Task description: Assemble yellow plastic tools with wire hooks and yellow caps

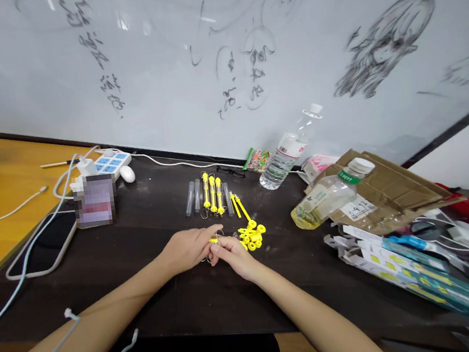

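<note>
Both hands meet over the dark tabletop [155, 298], near its front edge. The left hand [190, 250] has its fingers bent closed around a small yellow plastic piece [213, 240], and the right hand [235, 255] pinches at the same piece from the other side, thumb against fingers. A thin wire hook [221, 233] sticks up beside it; the fingers hide most of the piece, so its full shape cannot be told

Just beyond the hands, 3 yellow hooked spring scales [213, 194] lie side by side, with 2 clear tubes [193, 197] to their left and another clear tube [227, 199] to their right. Next come 2 yellow rods [241, 206], the longer reaching to a heap of loose yellow fittings [253, 236], some ring-shaped, just beside the right hand

Farther back lie black-framed eyeglasses [230, 171] and a snack packet [257, 160], the latter beside a clear water bottle [283, 159]
</note>
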Available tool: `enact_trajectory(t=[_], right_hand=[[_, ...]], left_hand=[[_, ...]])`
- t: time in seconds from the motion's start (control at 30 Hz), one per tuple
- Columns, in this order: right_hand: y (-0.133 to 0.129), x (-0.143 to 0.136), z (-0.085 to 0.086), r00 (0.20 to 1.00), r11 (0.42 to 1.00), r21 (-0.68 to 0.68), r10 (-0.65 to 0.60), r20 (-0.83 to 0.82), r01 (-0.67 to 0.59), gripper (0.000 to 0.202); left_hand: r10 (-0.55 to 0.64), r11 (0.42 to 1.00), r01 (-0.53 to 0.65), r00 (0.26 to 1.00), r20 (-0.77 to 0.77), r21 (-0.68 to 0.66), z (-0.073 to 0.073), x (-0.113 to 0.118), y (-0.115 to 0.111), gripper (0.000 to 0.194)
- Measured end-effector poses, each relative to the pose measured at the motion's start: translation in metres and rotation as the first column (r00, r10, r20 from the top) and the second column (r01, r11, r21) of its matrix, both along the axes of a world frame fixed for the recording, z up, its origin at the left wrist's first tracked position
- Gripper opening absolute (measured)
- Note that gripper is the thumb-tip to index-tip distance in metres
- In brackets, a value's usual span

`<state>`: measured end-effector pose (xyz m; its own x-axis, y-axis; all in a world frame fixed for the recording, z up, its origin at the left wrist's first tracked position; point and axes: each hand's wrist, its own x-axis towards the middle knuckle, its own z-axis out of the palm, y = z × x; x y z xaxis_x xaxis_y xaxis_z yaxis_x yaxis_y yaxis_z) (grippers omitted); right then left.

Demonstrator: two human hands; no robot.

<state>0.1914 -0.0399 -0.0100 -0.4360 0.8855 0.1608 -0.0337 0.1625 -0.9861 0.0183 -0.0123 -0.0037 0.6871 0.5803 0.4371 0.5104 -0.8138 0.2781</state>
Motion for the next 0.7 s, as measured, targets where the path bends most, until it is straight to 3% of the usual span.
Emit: enact_trajectory(t=[0.1,0.43,0.7], right_hand=[[0.000,-0.001,0.001,0.998,1.000,-0.019,0.006,-0.057,-0.007,0.045],[-0.003,-0.009,-0.005,0.983,0.998,-0.052,-0.047,-0.178,0.038,0.045],[0.001,-0.010,-0.007,0.985,0.994,-0.052,-0.106,-0.138,0.099,0.048]], left_hand=[[0.042,0.990,-0.040,0.999,-0.012,0.132,-0.002,-0.001,0.001,0.035],[0.116,0.962,-0.103,0.993,-0.036,0.251,0.000,0.006,-0.003,0.026],[0.242,0.949,-0.204,0.959,-0.145,0.240,-0.001,0.011,-0.006,0.021]])
